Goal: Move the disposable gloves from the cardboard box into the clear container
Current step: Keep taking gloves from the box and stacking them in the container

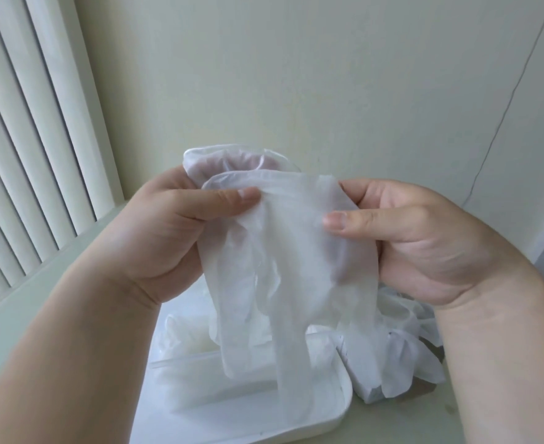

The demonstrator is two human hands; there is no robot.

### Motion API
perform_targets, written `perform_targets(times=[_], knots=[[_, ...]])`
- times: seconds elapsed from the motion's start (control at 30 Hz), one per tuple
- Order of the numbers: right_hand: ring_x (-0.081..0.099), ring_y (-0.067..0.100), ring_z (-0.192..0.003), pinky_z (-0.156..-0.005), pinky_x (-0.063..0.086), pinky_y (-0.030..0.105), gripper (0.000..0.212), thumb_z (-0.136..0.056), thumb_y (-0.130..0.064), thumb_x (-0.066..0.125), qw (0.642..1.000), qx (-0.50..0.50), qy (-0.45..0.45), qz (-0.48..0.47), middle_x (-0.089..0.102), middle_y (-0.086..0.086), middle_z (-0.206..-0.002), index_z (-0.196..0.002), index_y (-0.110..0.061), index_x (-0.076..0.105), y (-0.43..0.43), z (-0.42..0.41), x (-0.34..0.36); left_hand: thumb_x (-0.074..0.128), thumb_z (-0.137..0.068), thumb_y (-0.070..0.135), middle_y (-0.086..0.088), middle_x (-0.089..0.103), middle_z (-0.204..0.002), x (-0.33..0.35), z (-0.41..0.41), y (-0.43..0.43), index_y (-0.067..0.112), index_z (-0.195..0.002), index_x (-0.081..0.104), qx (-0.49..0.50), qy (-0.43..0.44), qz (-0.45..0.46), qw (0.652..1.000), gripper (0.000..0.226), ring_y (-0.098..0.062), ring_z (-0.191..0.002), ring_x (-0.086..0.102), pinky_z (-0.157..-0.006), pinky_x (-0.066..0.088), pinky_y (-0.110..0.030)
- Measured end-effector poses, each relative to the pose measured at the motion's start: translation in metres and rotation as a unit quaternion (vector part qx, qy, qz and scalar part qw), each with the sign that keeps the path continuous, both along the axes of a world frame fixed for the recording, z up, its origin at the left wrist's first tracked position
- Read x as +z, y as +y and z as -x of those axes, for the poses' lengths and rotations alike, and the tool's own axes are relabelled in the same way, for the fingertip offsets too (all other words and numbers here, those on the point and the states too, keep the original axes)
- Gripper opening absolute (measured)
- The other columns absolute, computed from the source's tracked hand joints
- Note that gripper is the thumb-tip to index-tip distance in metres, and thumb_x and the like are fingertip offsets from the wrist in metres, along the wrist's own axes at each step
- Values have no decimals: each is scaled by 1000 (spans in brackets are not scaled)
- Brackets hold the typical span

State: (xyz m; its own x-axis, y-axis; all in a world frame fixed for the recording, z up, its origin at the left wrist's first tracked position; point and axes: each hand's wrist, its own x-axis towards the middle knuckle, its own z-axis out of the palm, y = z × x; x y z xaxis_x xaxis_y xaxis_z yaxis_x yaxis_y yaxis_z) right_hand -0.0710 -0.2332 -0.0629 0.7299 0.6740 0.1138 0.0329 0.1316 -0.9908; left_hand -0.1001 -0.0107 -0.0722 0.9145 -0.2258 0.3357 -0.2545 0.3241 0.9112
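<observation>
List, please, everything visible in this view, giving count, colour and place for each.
translucent white disposable gloves: at least two, overlapped, raised at centre.
loose glove pile: several, white, lower right.
brown cardboard box: one, mostly hidden under that pile.
clear plastic container: one, bottom centre, pale contents inside.
white vertical blinds: one set, left.
cream wall: one, behind.
left grip: one bare hand, pinches the raised gloves' cuff.
right grip: one bare hand, pinches their opposite edge.
</observation>
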Motion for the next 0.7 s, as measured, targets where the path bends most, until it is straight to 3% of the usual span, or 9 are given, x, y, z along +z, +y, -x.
perform_targets(times=[0.13, 0.27, 0.4, 0.53, 0.7], knots=[[64, 33, -93, -78, 54, 40, 47, -81, -13, 64, 999, -10, 26, 31, 66, 24, -109, -121, 10, 61, 3, -2, -2, 63, -79, 3, -12, 67, -95, -1, -2, -1, 8, -101, 67, 18, 0, 3, 1000, 23, -25, -83, 68, -75, 58, -32], [58, 42, -102, -95, 45, 55, 48, -83, -21, 65, 999, -26, 27, 37, 62, 36, -118, -116, 13, 63, 7, -1, -4, 63, -80, 2, -16, 67, -102, -3, -2, -2, 4, -108, 68, 10, -10, -26, 1000, 28, -27, -89, 68, -79, 57, -35], [69, 30, -87, -78, 59, 35, 30, -82, -9, 67, 998, -53, 32, -26, 73, 21, -101, -108, 6, 72, 12, 0, -2, 63, -92, 13, -17, 73, -104, -8, -6, -8, -4, -114, 67, 98, 61, 17, 993, 28, -30, -94, 72, -79, 60, -40], [68, 32, -91, -81, 59, 36, 32, -78, -8, 60, 989, -117, 20, -84, 72, 22, -103, -106, 1, 72, 7, -2, 2, 46, -104, 23, -21, 74, -105, -12, -13, -7, -2, -114, 68, 176, 149, 73, 970, 35, -33, -89, 75, -63, 61, -43], [68, 29, -83, -71, 59, 33, 43, -78, -9, 55, 989, -119, 6, -90, 69, 22, -101, -117, 2, 69, 3, 2, 9, 35, -107, 26, -21, 71, -116, -18, -20, -3, 7, -121, 69, 148, 163, 80, 972, 41, -39, -102, 71, -92, 54, -55]])
